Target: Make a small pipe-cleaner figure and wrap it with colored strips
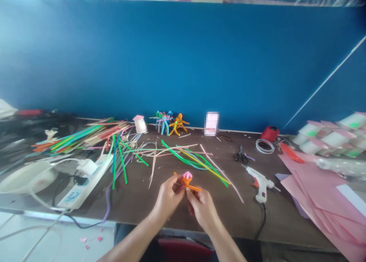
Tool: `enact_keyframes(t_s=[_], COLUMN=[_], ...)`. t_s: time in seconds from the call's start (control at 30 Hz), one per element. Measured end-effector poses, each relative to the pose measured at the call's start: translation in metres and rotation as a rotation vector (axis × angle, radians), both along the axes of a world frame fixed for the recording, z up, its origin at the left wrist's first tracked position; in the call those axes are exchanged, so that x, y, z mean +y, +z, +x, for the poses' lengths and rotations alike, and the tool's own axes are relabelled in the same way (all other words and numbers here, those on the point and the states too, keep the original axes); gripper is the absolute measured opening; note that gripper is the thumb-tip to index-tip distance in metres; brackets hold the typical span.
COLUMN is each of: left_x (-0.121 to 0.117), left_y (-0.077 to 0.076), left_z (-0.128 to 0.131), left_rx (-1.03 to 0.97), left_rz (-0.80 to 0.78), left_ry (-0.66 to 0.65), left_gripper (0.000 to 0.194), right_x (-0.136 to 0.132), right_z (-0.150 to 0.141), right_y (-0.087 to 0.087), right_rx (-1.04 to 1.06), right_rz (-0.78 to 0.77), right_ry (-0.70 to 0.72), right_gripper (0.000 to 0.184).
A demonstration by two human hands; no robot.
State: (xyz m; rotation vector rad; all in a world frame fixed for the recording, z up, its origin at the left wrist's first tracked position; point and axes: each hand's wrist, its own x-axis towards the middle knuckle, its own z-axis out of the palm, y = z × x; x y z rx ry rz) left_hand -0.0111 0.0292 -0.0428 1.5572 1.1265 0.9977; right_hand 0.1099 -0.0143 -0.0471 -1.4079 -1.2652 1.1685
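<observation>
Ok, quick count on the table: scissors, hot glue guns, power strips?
Scissors: 1
Hot glue guns: 1
Power strips: 1
Total: 3

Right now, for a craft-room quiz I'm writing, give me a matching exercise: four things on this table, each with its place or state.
Things:
1. hot glue gun
2. scissors
3. power strip
4. pink paper sheets

Places or states:
A. piled at the right end of the table
B. has a white plug in it
C. has a black cord running down over the table's near edge
D. lying farther back, nearer the blue wall

Pairs: 1-C, 2-D, 3-B, 4-A.
</observation>
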Motion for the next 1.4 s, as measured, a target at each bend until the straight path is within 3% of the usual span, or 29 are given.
enact_keyframes(t_s=[0.27,0.37,0.6,0.77,1.0,1.17,1.4], left_x=[-0.023,-0.026,-0.023,-0.021,-0.024,-0.024,-0.023], left_y=[0.024,0.032,0.030,0.027,0.028,0.026,0.020], left_z=[-0.010,-0.014,-0.014,-0.011,-0.009,-0.004,-0.007], left_rx=[-0.395,-0.436,-0.465,-0.510,-0.457,-0.474,-0.448], left_rz=[-0.055,-0.069,-0.119,-0.221,-0.240,-0.286,-0.274], left_ry=[-0.146,-0.151,-0.107,-0.155,-0.041,0.026,-0.012], left_gripper=[0.034,0.038,0.034,0.038,0.026,0.031,0.025], right_x=[-0.031,-0.036,-0.024,-0.017,-0.011,-0.008,-0.007], right_z=[-0.003,-0.002,-0.001,-0.001,-0.004,-0.007,-0.007], right_y=[0.043,0.050,0.050,0.048,0.032,0.025,0.025], right_rx=[-0.244,-0.150,0.568,0.863,1.004,1.089,1.056], right_rz=[0.271,0.255,-0.030,-0.136,-0.241,-0.259,-0.296], right_ry=[0.011,0.016,0.029,0.070,0.081,-0.014,0.013], right_gripper=[0.021,0.020,0.028,0.025,0.021,0.021,0.020])
